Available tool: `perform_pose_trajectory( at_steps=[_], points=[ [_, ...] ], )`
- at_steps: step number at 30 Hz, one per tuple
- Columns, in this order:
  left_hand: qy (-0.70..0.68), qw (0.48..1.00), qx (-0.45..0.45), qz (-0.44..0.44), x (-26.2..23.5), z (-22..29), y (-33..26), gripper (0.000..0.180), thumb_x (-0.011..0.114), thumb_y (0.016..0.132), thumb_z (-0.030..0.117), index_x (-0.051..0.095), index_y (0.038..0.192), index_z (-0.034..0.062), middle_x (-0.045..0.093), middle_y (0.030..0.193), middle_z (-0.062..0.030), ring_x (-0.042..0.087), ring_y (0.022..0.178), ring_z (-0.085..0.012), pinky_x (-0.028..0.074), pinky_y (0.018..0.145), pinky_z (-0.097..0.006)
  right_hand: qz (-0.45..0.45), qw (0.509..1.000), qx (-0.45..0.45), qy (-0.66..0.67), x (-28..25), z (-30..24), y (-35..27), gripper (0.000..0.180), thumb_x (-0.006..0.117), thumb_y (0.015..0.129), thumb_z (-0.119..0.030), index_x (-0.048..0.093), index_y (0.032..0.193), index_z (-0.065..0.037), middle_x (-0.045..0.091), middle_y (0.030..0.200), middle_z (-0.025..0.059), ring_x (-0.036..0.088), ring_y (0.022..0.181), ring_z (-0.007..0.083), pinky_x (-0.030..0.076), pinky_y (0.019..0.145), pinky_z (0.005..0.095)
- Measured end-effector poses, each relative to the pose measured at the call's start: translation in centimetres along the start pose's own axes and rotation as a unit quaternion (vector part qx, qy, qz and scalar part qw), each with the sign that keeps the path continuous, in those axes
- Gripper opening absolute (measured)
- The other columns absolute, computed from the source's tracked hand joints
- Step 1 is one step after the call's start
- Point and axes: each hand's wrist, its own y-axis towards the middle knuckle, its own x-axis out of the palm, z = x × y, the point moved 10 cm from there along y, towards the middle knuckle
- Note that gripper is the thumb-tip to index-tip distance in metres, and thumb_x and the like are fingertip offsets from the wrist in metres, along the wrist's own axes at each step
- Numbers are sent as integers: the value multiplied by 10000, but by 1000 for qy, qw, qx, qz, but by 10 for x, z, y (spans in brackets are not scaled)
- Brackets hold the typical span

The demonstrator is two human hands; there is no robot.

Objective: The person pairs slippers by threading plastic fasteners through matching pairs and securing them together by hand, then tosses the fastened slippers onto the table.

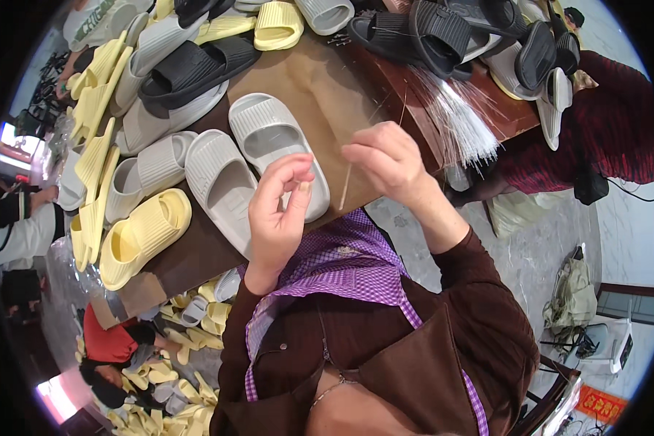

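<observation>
My right hand is closed in a pinch on a thin pale strand, which hangs below the fingers toward the table edge. Fine line-like ends also stick up above that hand. Left of it, my left hand is loosely curled, thumb and fingers slightly apart, with nothing visible in it. It hovers over a pair of grey ribbed slide sandals: the right slide and the left slide, side by side on the brown table. My left hand hides part of both.
A bundle of white plastic strands lies at the table's right side. Yellow slides, black slides and more grey ones crowd the left and far sides. Below left, a person in red is by a heap of slides. Another person's patterned garment is at right.
</observation>
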Motion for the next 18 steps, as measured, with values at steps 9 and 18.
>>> perform_pose_trajectory(
  at_steps=[9,18],
  points=[
    [-178,979,-63,-81,35,-12,19,292,483,898,-13,488,1189,-36,545,1150,-78,524,940,-91,424,834,-218,46,980,46,186,4,-10,7,111,641,737,-9,613,844,-13,604,832,107,601,703,235,486,612,302],
    [-166,977,-73,-111,44,-12,13,236,521,900,27,515,1127,-36,578,999,-49,529,868,-74,421,765,-193,13,936,136,323,0,-2,9,88,635,766,2,618,850,-17,617,845,113,615,727,204,486,610,282]
  ],
)
